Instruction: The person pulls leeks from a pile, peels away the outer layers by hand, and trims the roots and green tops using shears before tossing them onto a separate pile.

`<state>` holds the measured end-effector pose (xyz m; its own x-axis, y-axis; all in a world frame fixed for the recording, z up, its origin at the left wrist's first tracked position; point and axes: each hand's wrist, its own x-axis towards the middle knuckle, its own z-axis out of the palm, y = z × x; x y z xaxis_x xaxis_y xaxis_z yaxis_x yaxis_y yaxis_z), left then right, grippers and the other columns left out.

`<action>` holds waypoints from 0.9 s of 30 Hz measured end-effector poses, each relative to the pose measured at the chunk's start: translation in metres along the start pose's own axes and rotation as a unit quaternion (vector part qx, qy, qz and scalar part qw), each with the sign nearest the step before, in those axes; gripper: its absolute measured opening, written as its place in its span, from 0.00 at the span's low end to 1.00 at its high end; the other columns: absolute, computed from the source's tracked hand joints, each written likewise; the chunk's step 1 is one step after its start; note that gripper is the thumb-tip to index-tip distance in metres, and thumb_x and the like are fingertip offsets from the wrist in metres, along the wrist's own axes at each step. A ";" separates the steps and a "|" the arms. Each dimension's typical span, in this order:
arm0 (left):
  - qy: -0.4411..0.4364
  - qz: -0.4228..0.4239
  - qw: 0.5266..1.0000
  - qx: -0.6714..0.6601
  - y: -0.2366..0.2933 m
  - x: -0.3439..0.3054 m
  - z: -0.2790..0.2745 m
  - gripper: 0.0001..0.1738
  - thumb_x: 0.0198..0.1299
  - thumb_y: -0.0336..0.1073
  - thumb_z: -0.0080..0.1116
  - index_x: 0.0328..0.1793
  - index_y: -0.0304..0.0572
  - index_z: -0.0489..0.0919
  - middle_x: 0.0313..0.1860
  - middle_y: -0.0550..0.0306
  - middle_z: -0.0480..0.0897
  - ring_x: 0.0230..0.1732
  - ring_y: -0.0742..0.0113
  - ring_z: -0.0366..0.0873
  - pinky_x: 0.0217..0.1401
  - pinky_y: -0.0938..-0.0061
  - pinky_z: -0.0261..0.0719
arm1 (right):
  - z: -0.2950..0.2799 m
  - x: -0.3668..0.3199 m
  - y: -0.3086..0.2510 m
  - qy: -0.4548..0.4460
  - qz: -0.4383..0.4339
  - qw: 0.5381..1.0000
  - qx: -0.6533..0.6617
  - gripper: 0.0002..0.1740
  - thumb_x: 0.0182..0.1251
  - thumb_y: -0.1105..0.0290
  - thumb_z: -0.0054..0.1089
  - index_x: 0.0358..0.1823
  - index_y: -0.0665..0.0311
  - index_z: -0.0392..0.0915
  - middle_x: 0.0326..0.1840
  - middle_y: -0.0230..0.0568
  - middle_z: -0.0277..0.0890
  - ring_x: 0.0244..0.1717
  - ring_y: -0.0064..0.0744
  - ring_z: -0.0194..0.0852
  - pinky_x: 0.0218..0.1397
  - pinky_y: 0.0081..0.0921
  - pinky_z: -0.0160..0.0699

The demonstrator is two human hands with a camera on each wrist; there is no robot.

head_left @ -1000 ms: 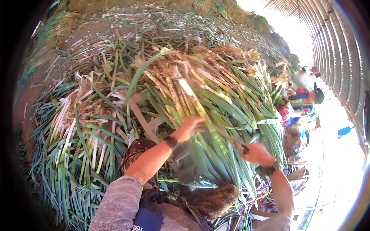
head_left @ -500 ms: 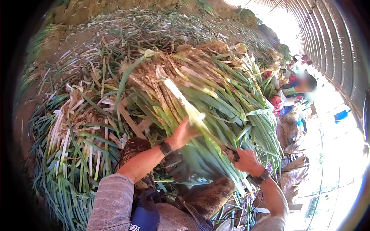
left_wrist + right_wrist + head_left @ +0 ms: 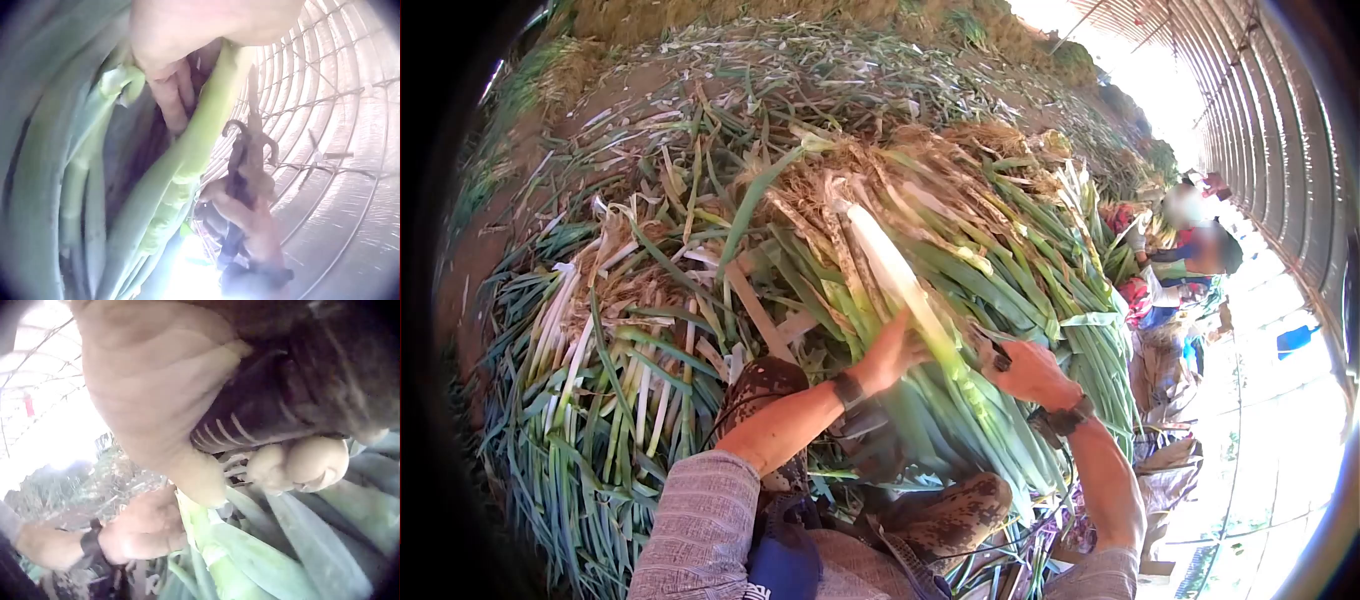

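My left hand (image 3: 890, 355) grips a thick green onion (image 3: 885, 255) around its stalk, with the pale shank pointing up and away and the leaves trailing toward my lap. In the left wrist view, fingers (image 3: 170, 103) curl behind the pale green stalk. Close on its right side, my right hand (image 3: 1038, 376) holds what looks like an air blow gun (image 3: 250, 419) by a dark ribbed handle. A narrow tip (image 3: 252, 103) extends from the tool beside the stalk. Under both hands lies a large heap of unpeeled green onions (image 3: 1030, 270), with brown roots and soiled skins.
To the left stands a pile of cleaner green onions (image 3: 590, 370) with white shanks. Leaf scraps (image 3: 800, 60) litter the ground beyond. Wooden slats (image 3: 755, 305) show between the piles. People (image 3: 1195, 250) sit along the right, under a ribbed tunnel roof (image 3: 1265, 110).
My right hand has moved up and left, closer to the stalk. More of the held green onion's shank shows bare and white. The left hand stays on the stalk.
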<state>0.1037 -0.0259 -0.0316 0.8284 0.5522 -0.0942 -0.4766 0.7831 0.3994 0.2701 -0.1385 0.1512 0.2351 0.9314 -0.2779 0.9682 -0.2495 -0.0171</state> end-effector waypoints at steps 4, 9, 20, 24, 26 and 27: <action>0.025 0.059 0.998 0.021 0.005 0.005 -0.008 0.25 0.75 0.53 0.52 0.64 0.41 0.74 0.53 0.54 0.83 0.51 0.62 0.84 0.53 0.62 0.86 | -0.013 -0.025 0.001 -0.048 -0.019 0.997 0.054 0.24 0.61 0.48 0.65 0.40 0.64 0.82 0.28 0.55 0.79 0.33 0.60 0.78 0.41 0.49 0.75; 0.183 0.073 0.964 0.179 0.028 0.010 -0.034 0.15 0.72 0.47 0.59 0.49 0.43 0.80 0.39 0.60 0.85 0.35 0.68 0.85 0.35 0.69 0.87 | -0.004 -0.043 0.000 -0.090 -0.018 0.990 0.110 0.24 0.60 0.47 0.66 0.38 0.64 0.80 0.27 0.54 0.78 0.31 0.57 0.78 0.37 0.47 0.75; 0.119 0.175 0.977 0.022 0.047 0.009 -0.005 0.23 0.72 0.52 0.57 0.61 0.44 0.76 0.51 0.59 0.82 0.48 0.65 0.82 0.42 0.68 0.85 | -0.002 -0.038 -0.020 0.040 -0.008 0.996 0.076 0.21 0.66 0.50 0.59 0.35 0.63 0.80 0.24 0.57 0.77 0.30 0.64 0.76 0.37 0.52 0.75; 0.073 0.183 0.977 0.085 0.034 0.001 0.007 0.20 0.69 0.46 0.62 0.60 0.44 0.76 0.49 0.59 0.82 0.47 0.67 0.83 0.40 0.67 0.86 | -0.009 -0.010 -0.031 0.097 -0.045 0.992 -0.060 0.17 0.63 0.56 0.59 0.39 0.64 0.79 0.30 0.60 0.81 0.34 0.66 0.80 0.41 0.58 0.74; 0.060 0.167 0.976 0.125 0.034 -0.005 0.014 0.21 0.67 0.41 0.65 0.62 0.43 0.76 0.48 0.59 0.82 0.47 0.67 0.82 0.39 0.67 0.87 | -0.005 0.008 -0.032 0.155 -0.054 0.985 -0.058 0.19 0.65 0.53 0.59 0.35 0.65 0.76 0.24 0.60 0.77 0.30 0.67 0.77 0.37 0.57 0.73; 0.059 0.172 0.976 0.124 0.034 -0.008 0.016 0.21 0.67 0.41 0.65 0.62 0.43 0.76 0.48 0.59 0.82 0.47 0.67 0.82 0.39 0.67 0.87 | -0.008 0.010 -0.034 0.157 -0.057 0.984 -0.060 0.19 0.65 0.53 0.59 0.35 0.65 0.76 0.24 0.60 0.77 0.30 0.67 0.77 0.37 0.57 0.73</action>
<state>0.0856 -0.0087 -0.0025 0.5862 0.8100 -0.0143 -0.6217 0.4611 0.6331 0.2398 -0.1188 0.1572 0.1213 0.9922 0.0296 0.9884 -0.1235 0.0885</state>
